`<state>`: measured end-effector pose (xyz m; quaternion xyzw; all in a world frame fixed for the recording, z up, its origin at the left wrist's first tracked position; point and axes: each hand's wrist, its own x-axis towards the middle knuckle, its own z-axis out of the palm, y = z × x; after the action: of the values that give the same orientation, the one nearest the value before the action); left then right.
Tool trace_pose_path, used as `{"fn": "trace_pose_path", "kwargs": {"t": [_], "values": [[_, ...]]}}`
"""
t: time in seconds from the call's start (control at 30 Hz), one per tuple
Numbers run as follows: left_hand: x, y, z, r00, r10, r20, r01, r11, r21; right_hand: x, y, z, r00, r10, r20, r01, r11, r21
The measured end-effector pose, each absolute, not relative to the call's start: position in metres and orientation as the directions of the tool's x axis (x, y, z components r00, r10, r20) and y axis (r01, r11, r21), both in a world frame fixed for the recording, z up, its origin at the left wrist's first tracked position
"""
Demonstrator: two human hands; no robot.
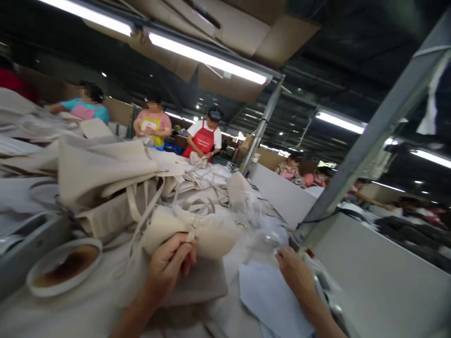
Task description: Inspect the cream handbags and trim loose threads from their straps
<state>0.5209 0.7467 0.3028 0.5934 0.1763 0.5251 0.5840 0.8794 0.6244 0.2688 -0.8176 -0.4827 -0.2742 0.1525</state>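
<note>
**Head view: rolled cloth bundle in hand**

We see the left grip (169, 263) clenched on a rolled cream cloth bundle (207, 237) just above the desk (88, 310). The right grip (294, 272) lies near clear plastic film (262, 227), over a white paper sheet (268, 295); we cannot tell whether it is closed. A shallow white dish (63, 267) sits far left.

Two hands (171, 260) (293, 271), one rolled bag (207, 237), one bowl (45, 257), three aproned workers (203, 136).
</note>
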Motion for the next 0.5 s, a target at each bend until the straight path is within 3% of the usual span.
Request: {"fn": "trace_pose_path", "kwargs": {"t": [0.13,0.3,0.5], "values": [[0.522,0.748,0.308,0.364,0.824,0.434,-0.403,-0.281,0.871,0.852,0.573,0.232,0.366,0.778,0.511,0.883,-0.464,0.073],[0.519,0.741,0.31,0.335,0.826,0.453,-0.398,-0.312,0.863,0.823,0.56,0.184,0.344,0.751,0.563,0.876,-0.473,0.095],[0.515,0.741,0.303,0.371,0.813,0.449,-0.387,-0.305,0.87,0.824,0.557,0.182,0.33,0.714,0.617,0.893,-0.448,0.041]]}}
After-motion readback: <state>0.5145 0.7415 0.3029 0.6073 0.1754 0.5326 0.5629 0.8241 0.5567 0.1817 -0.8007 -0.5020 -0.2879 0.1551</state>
